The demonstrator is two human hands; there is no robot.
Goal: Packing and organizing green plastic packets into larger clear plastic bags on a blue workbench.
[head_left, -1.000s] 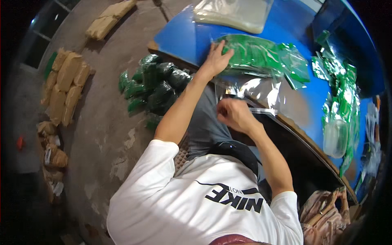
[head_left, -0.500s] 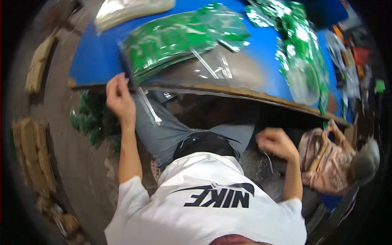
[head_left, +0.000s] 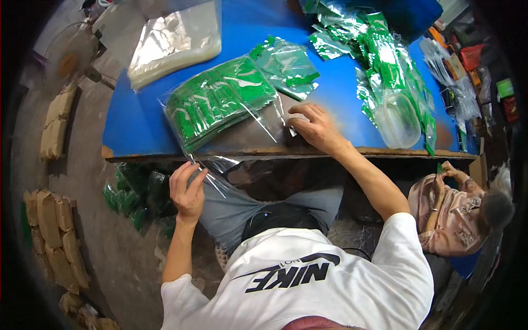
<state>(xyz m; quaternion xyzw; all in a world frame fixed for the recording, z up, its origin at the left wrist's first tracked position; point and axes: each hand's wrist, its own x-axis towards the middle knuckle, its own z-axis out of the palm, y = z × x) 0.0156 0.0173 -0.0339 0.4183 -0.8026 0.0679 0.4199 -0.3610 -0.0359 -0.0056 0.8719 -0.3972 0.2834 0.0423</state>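
A stack of green printed packets lies inside a clear plastic bag near the table's front edge. The bag's open end hangs over that edge toward my lap. My left hand is just below the edge, thumb and fingers pinched on the bag's near left corner. Over the tabletop, my right hand has its fingers bent together at the bag's right side, seemingly gripping the film there. Loose green-and-clear packets lie just beyond the stack.
A pile of clear bags is at the back left of the blue table. On the right are a heap of green packets and a clear plastic tub. Another person sits at right. A fan stands far left.
My right hand has risen from beside my lap onto the table, to the bag's right side. The left hand stays at the bag's left corner. The view has shifted.
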